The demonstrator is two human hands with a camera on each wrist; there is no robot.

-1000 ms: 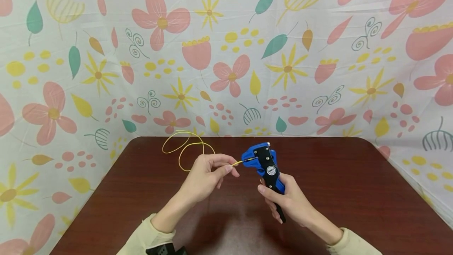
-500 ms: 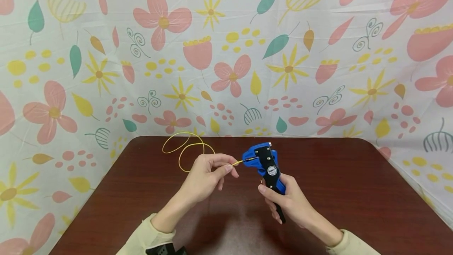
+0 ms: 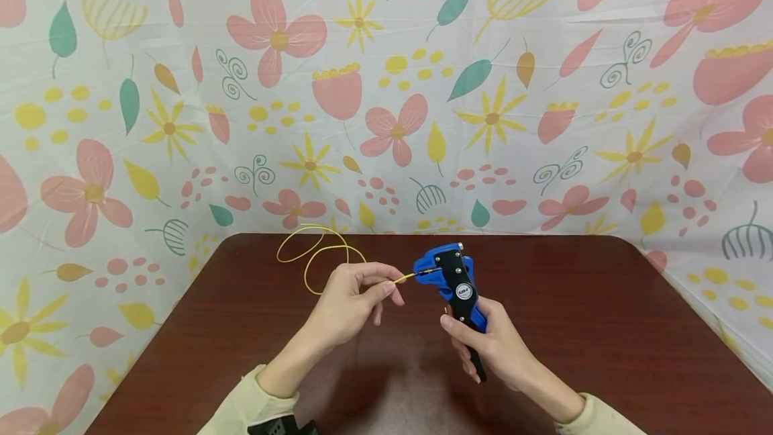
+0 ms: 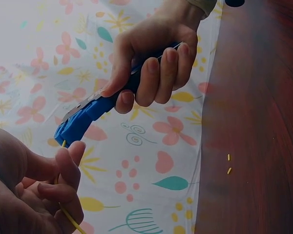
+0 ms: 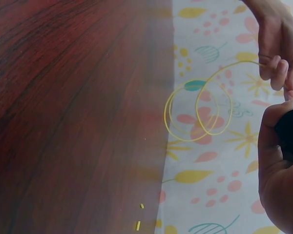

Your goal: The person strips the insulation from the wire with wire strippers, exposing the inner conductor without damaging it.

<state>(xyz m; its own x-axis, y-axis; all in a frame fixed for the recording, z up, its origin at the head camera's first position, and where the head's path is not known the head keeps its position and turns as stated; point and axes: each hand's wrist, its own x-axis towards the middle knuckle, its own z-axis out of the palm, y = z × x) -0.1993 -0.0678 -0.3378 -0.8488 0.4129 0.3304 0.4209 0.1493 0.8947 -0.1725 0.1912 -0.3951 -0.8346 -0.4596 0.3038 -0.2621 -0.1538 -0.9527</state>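
Note:
Between thumb and fingers, my left hand (image 3: 353, 304) pinches a thin yellow wire (image 3: 405, 278) close to its end. That end runs into the blue nose of a blue-and-black wire stripper (image 3: 464, 292). My right hand (image 3: 498, 341) grips the stripper by its handles, holding it tilted above the table. Beyond the left hand the wire trails off in loose loops, which show whole in the right wrist view as a yellow coil (image 5: 165, 114). In the left wrist view, the stripper's blue head (image 4: 78, 127) sits just above the left fingertips.
Two short yellow bits (image 4: 229, 164) lie on the dark reddish-brown table (image 3: 574, 301); the right wrist view shows these yellow bits (image 5: 138, 225) too. A flower-print cloth (image 3: 398, 173) hangs behind the table's back edge and along the sides.

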